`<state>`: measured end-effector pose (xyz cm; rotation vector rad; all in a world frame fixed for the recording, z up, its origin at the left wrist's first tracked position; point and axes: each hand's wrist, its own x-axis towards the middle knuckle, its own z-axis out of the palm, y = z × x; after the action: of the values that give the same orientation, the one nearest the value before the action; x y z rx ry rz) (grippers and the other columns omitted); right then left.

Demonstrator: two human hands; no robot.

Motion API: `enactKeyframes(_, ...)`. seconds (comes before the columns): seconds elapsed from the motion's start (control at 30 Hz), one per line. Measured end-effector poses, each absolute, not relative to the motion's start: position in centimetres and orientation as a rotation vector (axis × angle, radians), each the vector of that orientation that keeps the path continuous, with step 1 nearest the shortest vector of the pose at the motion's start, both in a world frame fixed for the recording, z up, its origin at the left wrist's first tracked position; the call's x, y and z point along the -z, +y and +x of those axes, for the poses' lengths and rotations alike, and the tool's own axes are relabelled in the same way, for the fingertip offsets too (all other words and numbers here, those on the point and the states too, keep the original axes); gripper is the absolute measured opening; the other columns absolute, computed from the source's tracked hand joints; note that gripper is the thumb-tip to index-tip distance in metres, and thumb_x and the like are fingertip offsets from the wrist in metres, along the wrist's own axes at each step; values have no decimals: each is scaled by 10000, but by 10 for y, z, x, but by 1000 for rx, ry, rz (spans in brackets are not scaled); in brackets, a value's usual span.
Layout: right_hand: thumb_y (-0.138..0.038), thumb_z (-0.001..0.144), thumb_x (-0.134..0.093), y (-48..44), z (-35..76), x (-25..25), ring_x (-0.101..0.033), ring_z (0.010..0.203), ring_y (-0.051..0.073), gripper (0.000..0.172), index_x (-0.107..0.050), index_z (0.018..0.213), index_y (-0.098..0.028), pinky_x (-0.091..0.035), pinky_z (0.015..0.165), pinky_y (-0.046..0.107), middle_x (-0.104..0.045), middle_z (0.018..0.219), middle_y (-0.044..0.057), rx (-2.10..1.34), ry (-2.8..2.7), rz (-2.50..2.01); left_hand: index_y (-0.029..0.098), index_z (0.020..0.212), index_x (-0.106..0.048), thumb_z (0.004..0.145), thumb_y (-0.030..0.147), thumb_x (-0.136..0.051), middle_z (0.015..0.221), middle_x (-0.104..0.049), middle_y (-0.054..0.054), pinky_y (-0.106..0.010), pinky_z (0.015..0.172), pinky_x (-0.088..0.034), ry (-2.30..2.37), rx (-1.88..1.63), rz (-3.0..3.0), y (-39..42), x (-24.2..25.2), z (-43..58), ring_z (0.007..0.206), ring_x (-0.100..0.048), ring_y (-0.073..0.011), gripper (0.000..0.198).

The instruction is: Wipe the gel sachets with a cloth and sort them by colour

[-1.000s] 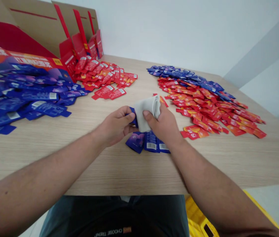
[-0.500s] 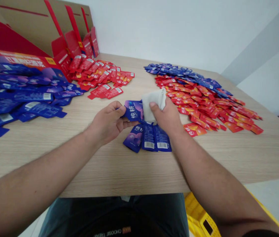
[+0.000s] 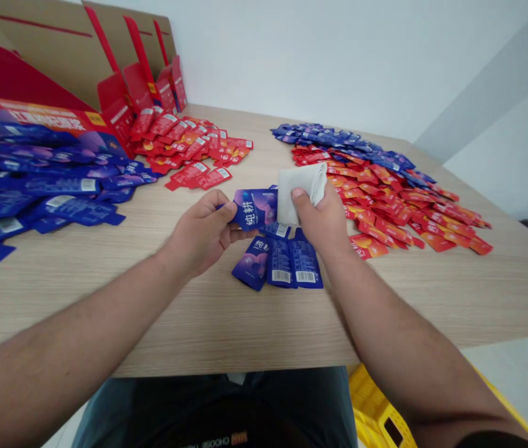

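My left hand (image 3: 208, 233) pinches the left end of a blue-purple pouch (image 3: 257, 208), held above the table with its printed front up. A folded white cloth (image 3: 294, 196) is gripped in my right hand (image 3: 322, 218), thumb on top. The cloth's left edge lies against the pouch's right end. Just below the hands, several more blue pouches (image 3: 280, 261) lie on the table, some with barcodes up. Part of the right hand's fingers is hidden behind the cloth.
Blue pouches (image 3: 58, 180) are heaped at the left before a red cardboard display box (image 3: 35, 81). Red pouches (image 3: 180, 140) lie beside it. Rows of red pouches (image 3: 395, 199) and blue pouches (image 3: 339, 137) cover the right side. A yellow crate (image 3: 376, 404) stands below the table's front edge.
My right hand has moved the cloth slightly right, off the pouch's face, so more of the pouch shows. The left hand keeps its pinch in nearly the same place.
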<state>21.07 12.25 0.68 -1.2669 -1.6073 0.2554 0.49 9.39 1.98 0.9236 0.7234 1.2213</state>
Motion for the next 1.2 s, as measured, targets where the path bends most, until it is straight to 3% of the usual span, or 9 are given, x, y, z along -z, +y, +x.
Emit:
enactKeyframes(0.2, -609, 878, -572, 105, 192, -9, -661, 954, 287, 460, -604, 1102, -208, -532, 841, 434, -705, 1033, 111, -300, -1841, -1221, 189, 776, -449, 871, 168, -628, 725, -614, 19, -398, 759, -613, 764, -1158, 950, 92, -17, 7, 695, -644, -136, 204)
enactKeyframes(0.33, -622, 839, -601, 136, 216, 5, -660, 1008, 309, 515, -611, 1114, -187, -534, 868, 475, -711, 1062, 135, -349, -1597, -1364, 194, 764, -434, 882, 182, -613, 753, -623, 8, -425, 772, -616, 743, -1204, 936, 95, -21, 2, 743, -664, -159, 215)
enactKeyframes(0.47, -709, 866, -489, 152, 242, 2, -696, 820, 245, 584, -601, 1131, -200, -578, 673, 398, -730, 953, 86, -942, -1354, -1171, 203, 771, -447, 884, 185, -624, 753, -614, 16, -403, 776, -614, 734, -1266, 922, 97, -27, -3, 731, -659, -148, 211)
enactKeyframes(0.57, -728, 833, -526, 140, 244, -8, -690, 718, 222, 584, -621, 1108, -222, -568, 562, 360, -733, 911, 74, -1393, -1375, -998, 210, 767, -477, 872, 150, -634, 739, -608, 17, -373, 760, -607, 764, -1301, 925, 97, -28, -4, 749, -659, -154, 198)
enactKeyframes(0.7, -745, 782, -567, 120, 234, -15, -708, 799, 256, 608, -622, 1115, -240, -579, 550, 394, -732, 1010, 99, -1784, -1415, -894, 214, 796, -526, 846, 140, -670, 911, -692, -24, -359, 786, -592, 805, -1353, 1019, 95, -28, -5, 937, -679, -199, 170)
enactKeyframes(0.8, -761, 801, -504, 114, 226, -14, -715, 921, 297, 617, -613, 1117, -242, -586, 575, 428, -711, 1114, 125, -1952, -1416, -822, 211, 856, -593, 815, 168, -716, 1090, -708, -63, -361, 888, -565, 884, -1411, 1160, 90, -28, -10, 1131, -634, -246, 137)
enactKeyframes(0.93, -740, 861, -421, 111, 218, -12, -711, 990, 292, 589, -604, 1152, -261, -597, 613, 435, -668, 1243, 123, -1970, -1425, -759, 218, 874, -633, 783, 182, -749, 1239, -670, -77, -363, 1014, -504, 957, -1467, 1379, 87, -29, -17, 1335, -501, -286, 152)
enactKeyframes(1.03, -743, 811, -531, 112, 216, -10, -709, 972, 279, 591, -633, 1110, -244, -608, 632, 410, -690, 1203, 118, -1833, -1400, -765, 222, 841, -615, 774, 187, -760, 1330, -628, -87, -397, 1017, -503, 927, -1425, 1460, 89, -27, -17, 1366, -475, -306, 163)
enactKeyframes(1.2, -728, 667, -730, 112, 218, -12, -700, 762, 235, 620, -665, 1016, -220, -600, 574, 354, -743, 959, 89, -1558, -1363, -890, 214, 890, -581, 708, 123, -819, 1237, -663, -81, -332, 915, -560, 843, -1367, 1175, 94, -23, -8, 1116, -670, -230, 313)
